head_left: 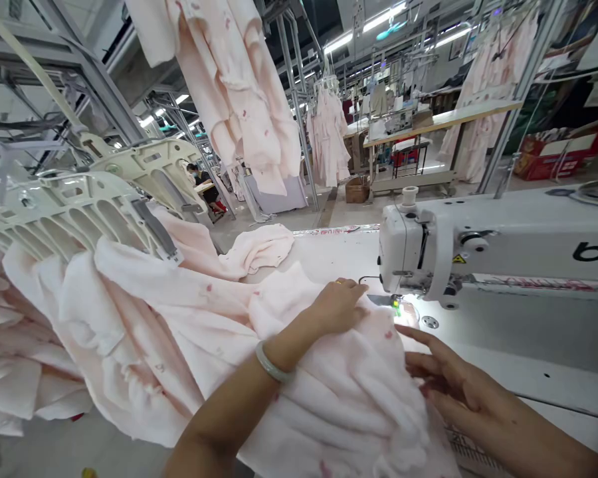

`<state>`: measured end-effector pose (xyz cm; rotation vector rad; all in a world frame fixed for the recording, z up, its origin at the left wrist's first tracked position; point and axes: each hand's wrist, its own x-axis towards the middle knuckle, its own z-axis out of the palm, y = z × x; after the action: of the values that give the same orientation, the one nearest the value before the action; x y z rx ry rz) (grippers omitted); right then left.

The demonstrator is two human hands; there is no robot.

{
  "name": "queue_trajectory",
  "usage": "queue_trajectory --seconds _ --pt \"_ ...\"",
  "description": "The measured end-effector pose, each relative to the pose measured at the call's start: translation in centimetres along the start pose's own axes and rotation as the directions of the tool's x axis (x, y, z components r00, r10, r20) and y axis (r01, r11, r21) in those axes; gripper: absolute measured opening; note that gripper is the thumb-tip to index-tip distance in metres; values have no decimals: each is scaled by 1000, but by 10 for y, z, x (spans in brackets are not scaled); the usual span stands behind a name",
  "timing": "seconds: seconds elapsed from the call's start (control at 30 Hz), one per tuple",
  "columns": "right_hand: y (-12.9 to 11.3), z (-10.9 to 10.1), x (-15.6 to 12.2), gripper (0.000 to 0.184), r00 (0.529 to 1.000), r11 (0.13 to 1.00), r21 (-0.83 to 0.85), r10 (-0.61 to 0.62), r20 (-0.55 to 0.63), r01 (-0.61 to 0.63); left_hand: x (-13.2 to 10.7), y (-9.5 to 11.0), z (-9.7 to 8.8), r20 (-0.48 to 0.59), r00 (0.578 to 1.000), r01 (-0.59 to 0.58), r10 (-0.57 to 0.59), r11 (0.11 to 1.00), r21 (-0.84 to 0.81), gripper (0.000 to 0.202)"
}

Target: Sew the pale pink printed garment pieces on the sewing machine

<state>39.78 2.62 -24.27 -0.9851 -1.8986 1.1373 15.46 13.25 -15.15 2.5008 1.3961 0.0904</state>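
Observation:
A pale pink garment (339,385) with small darker pink motifs spreads over the sewing machine table, its edge by the lit needle area. My left hand (336,305), with a light bangle at the wrist, is closed on the cloth just left of the presser foot (396,305). At the garment's right edge is my right hand (443,372), index finger stretched toward the needle area and the other fingers loosely bent and apart. Its fingertips are at or near the cloth; contact is unclear. The white sewing machine (503,245) stands right of both hands.
At left, a cream plastic hanger clamp (74,206) carries more pink pieces, joined to the cloth on the table. A pink garment (239,86) hangs overhead. Metal posts, another worktable (443,123) and a red crate (551,156) stand behind. A person (199,176) sits far left.

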Motion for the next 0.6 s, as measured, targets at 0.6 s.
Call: queue_trajectory --seconds 0.6 --pt "-19 -40 39 46 518 65 -706 -727 450 705 -1 -4 -11 299 954 151 34 805 -574 28"
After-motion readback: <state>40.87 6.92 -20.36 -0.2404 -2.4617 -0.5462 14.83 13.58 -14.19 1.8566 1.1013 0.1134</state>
